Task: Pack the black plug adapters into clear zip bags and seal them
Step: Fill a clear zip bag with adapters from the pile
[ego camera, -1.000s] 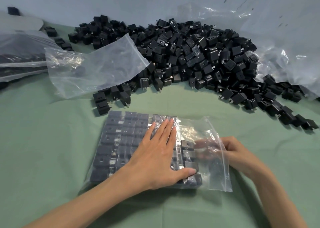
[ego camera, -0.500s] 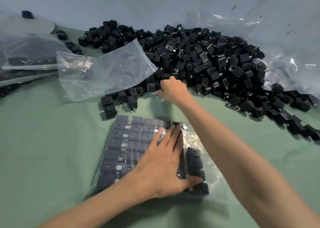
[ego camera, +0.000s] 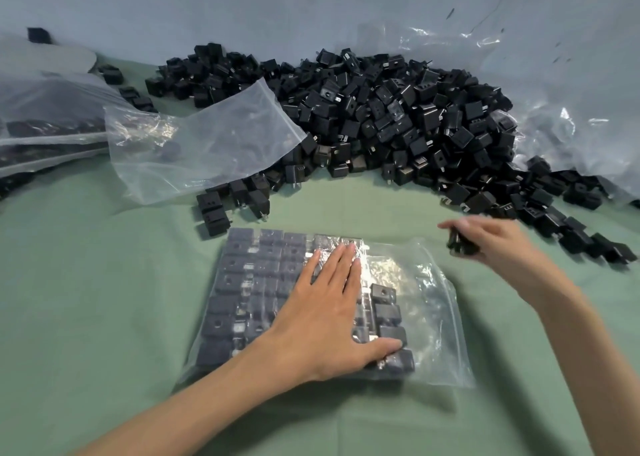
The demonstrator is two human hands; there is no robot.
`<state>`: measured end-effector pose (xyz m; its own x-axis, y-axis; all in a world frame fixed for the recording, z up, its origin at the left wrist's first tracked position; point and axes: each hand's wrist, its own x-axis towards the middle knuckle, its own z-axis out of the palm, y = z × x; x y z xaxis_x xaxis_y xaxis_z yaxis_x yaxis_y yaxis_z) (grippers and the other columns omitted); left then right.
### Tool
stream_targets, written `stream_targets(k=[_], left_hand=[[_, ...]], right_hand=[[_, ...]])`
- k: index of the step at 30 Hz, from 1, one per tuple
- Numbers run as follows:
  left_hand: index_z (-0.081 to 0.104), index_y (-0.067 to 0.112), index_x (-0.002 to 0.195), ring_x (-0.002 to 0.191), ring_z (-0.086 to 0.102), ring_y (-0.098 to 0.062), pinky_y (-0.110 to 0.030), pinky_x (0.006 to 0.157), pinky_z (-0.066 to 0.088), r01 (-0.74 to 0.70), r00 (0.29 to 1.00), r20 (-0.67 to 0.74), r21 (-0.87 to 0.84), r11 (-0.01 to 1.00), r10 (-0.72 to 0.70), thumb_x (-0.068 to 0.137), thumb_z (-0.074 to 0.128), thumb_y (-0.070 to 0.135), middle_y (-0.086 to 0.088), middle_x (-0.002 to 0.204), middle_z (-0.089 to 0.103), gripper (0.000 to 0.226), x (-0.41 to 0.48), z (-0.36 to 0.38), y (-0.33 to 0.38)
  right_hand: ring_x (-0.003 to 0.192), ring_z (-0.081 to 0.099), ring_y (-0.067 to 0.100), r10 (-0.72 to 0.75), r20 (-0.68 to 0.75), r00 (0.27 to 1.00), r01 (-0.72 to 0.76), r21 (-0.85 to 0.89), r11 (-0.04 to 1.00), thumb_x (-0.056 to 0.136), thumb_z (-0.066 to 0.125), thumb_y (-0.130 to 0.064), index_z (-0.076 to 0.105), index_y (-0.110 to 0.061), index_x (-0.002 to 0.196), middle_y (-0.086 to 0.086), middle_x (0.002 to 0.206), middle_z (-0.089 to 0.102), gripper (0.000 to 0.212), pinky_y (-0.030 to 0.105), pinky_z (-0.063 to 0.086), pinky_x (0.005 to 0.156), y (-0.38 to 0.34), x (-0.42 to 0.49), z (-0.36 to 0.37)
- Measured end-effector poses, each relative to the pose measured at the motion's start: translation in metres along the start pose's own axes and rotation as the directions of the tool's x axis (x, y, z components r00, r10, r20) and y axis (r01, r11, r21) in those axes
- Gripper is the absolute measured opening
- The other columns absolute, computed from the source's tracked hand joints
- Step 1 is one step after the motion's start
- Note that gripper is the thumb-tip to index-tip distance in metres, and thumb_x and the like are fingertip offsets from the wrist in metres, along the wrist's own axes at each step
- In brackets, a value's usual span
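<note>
A clear zip bag (ego camera: 429, 320) lies flat on the green cloth in front of me, filled with neat rows of black plug adapters (ego camera: 249, 282). My left hand (ego camera: 325, 313) presses flat on top of the bag with straight fingers. My right hand (ego camera: 491, 244) hovers just right of the bag's open end, fingers curled round a black adapter (ego camera: 462, 244). A big loose pile of black adapters (ego camera: 398, 120) stretches across the back of the table.
An empty clear bag (ego camera: 207, 144) leans on the pile's left side. Filled bags (ego camera: 45, 137) are stacked at the far left. Crumpled clear plastic sheeting (ego camera: 571, 116) lies at the back right. A few stray adapters (ego camera: 214, 210) sit just behind the bag.
My right hand left the bag's open end, reached to the pile, and has come back toward the bag holding an adapter. My left hand has stayed pressed on the bag.
</note>
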<state>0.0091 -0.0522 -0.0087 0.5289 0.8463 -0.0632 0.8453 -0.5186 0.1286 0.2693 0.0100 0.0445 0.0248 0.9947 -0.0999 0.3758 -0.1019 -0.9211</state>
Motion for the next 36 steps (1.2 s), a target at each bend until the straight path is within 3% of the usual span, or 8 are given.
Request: stream_targets(k=[3,6,12,17,24,29,33,36], left_hand=[[-0.027,0.013,0.145,0.135,-0.040,-0.014,-0.042,0.113,-0.023,0.004,1.000,0.004,-0.001,1.000,-0.004,0.071,0.000,0.091,-0.004,0.150,-0.039,0.110,0.001,0.001,-0.001],[-0.025,0.013,0.145,0.136,-0.039,-0.013,-0.042,0.114,-0.022,0.008,1.000,0.000,0.000,1.000,-0.008,0.071,0.001,0.091,-0.004,0.151,-0.037,0.110,0.001,0.001,-0.001],[-0.022,0.013,0.147,0.136,-0.038,-0.012,-0.042,0.115,-0.019,0.016,1.000,-0.001,-0.008,1.000,-0.016,0.072,0.002,0.090,-0.005,0.152,-0.035,0.110,0.000,0.001,0.000],[-0.023,0.013,0.147,0.137,-0.038,-0.012,-0.044,0.116,-0.016,0.016,1.000,0.002,-0.013,1.000,-0.016,0.073,0.004,0.090,-0.005,0.152,-0.035,0.110,0.000,0.001,-0.001],[-0.024,0.013,0.146,0.136,-0.039,-0.011,-0.044,0.116,-0.016,0.018,1.000,0.009,-0.014,1.000,-0.018,0.073,0.004,0.090,-0.004,0.152,-0.036,0.110,0.000,0.000,0.000],[-0.026,0.014,0.145,0.136,-0.039,-0.013,-0.044,0.116,-0.016,0.015,1.000,0.014,-0.009,1.000,-0.015,0.074,0.004,0.089,-0.004,0.151,-0.037,0.108,0.000,0.000,0.000],[-0.027,0.015,0.145,0.134,-0.041,-0.012,-0.044,0.115,-0.017,0.012,1.000,0.014,-0.010,1.000,-0.012,0.073,0.002,0.089,-0.004,0.150,-0.039,0.107,0.000,0.000,0.000],[-0.026,0.018,0.146,0.134,-0.042,-0.011,-0.044,0.116,-0.017,0.007,1.000,0.004,-0.016,1.000,-0.007,0.074,0.002,0.088,-0.003,0.150,-0.039,0.105,0.000,0.000,0.000]], right_hand=[[0.091,0.069,0.008,0.098,0.191,0.977,-0.087,-0.068,0.994,0.090,0.059,-0.017,0.069,-0.018,0.111,0.002,0.108,0.072,0.023,0.017,0.054,0.083,0.028,-0.026,-0.009],[0.098,0.068,0.009,-0.051,0.269,0.962,0.052,0.004,0.999,0.077,0.068,-0.017,0.070,-0.016,0.109,-0.001,0.106,0.073,0.032,0.016,0.052,0.082,0.028,-0.037,0.014],[0.079,0.072,0.019,-0.138,0.034,0.990,0.132,0.130,0.983,0.069,0.076,-0.022,0.076,-0.028,0.092,0.004,0.088,0.075,0.024,0.027,0.057,0.064,0.032,-0.038,0.057],[0.095,0.071,0.019,-0.163,0.042,0.986,0.162,0.034,0.986,0.078,0.072,-0.029,0.072,-0.021,0.105,0.000,0.101,0.074,0.029,0.045,0.056,0.084,0.039,-0.041,0.070],[0.089,0.072,0.019,-0.190,0.078,0.979,0.174,0.177,0.969,0.076,0.068,-0.030,0.067,-0.006,0.110,0.007,0.105,0.072,0.042,0.030,0.059,0.068,0.039,-0.044,0.078],[0.090,0.072,0.016,-0.172,0.185,0.968,0.160,0.079,0.984,0.076,0.070,-0.038,0.068,-0.025,0.111,-0.005,0.102,0.074,0.037,0.031,0.059,0.073,0.042,-0.039,0.070],[0.082,0.073,0.011,-0.170,0.125,0.978,0.160,0.083,0.984,0.066,0.078,-0.034,0.073,-0.033,0.096,-0.009,0.091,0.075,0.030,0.021,0.057,0.066,0.045,-0.035,0.069],[0.096,0.069,0.007,-0.168,0.176,0.970,0.161,0.054,0.986,0.068,0.073,-0.044,0.068,-0.034,0.109,-0.012,0.103,0.073,0.042,0.025,0.056,0.078,0.045,-0.036,0.068]])
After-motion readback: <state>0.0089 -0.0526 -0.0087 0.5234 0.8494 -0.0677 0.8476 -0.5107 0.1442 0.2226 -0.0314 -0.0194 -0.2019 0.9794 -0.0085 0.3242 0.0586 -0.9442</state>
